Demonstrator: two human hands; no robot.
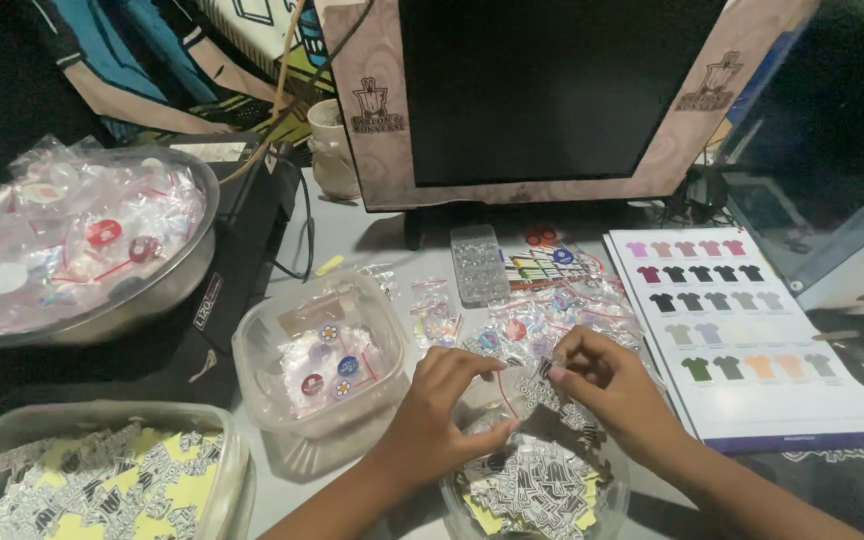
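Clear plastic tub (282, 385) holds bagged badges (330, 368); steel bowl (177, 290) likewise.

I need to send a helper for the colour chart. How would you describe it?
Start at the monitor at the back of the table. Right of the hands lies a white colour chart. It alone shows rows of small shirt shapes in many colours; its neighbours are bagged badges.

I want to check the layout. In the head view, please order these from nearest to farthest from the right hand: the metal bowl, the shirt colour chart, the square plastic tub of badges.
From the right hand:
1. Shirt colour chart, just right of it.
2. Square plastic tub of badges, to the left, beyond the left hand.
3. Metal bowl, far left.
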